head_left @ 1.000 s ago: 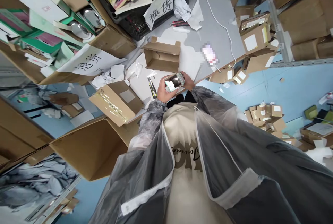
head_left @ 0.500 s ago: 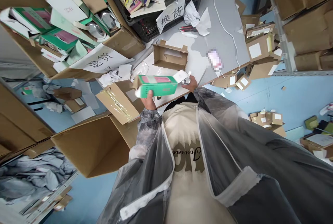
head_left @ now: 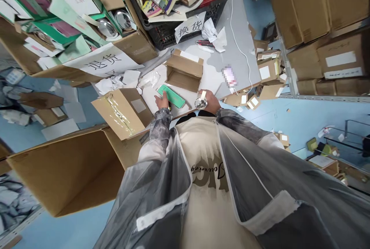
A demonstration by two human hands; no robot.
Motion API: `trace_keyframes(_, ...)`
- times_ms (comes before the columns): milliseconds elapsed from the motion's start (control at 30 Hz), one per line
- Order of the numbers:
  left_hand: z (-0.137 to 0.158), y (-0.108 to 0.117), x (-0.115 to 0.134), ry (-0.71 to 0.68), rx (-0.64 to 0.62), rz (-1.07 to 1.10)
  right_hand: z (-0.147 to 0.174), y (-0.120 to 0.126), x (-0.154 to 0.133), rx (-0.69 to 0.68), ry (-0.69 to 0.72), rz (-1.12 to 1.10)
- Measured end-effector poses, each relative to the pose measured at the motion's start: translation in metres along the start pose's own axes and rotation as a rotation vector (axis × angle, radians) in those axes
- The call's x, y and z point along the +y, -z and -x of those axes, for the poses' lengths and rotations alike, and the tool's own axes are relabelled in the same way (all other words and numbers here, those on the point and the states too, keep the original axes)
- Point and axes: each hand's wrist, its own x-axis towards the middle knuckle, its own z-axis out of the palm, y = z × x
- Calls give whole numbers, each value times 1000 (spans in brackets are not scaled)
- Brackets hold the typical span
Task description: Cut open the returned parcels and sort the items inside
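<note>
A green box [head_left: 172, 96] lies slanted over the near part of the table. My left hand [head_left: 162, 101] is at its left end, the thumb against the box while the other fingers stretch out to the left, apart from it. To the right, my right hand [head_left: 213, 103] grips a round, shiny metal vessel [head_left: 200, 103] with a white strip across it. Its round end faces up, and how far it extends below is hidden. Just beyond both hands sits an open brown carton [head_left: 185, 69].
Left on the table are a taped carton [head_left: 115, 114] and a large box [head_left: 135, 50] of green packages and shiny vessels. A black crate [head_left: 164, 37] of books stands at the back. Crumpled paper [head_left: 209, 29], a blurred-out item [head_left: 229, 76] and a white cable [head_left: 235, 37] lie right.
The green box has gone lower and turned, and my left hand's fingers now show beside it. The metal vessel is clear of the box end in my right hand. The view has shifted.
</note>
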Motion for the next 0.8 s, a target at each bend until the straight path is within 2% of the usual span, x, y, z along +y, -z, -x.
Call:
trace_keyframes(67,10,-6,-2,-286,59,-129,2,8,-15,-3,2,32)
trace_keyframes(100,20,-9,-1,-414,30,-176,3,12,-22,-8,9,48)
trace_keyframes(133,33,-14,1,-547,-55,-220,3,15,-29,-13,26,59)
trace_keyframes(233,76,-30,22,-913,-455,-318,6,25,-48,-22,125,52)
trace_keyframes(300,100,-40,42,-1070,-568,-357,11,32,-62,-5,205,16)
trace_keyframes(367,117,-46,63,-1130,-550,-400,17,42,-76,23,274,-31)
trace_keyframes(500,140,-41,97,-1143,-434,-447,26,62,-100,47,360,-72)
trace_keyframes(600,153,-34,115,-1184,-412,-438,26,73,-110,60,358,-41)
trace_keyframes(800,171,-30,142,-1178,-363,-427,23,86,-120,105,407,-35)
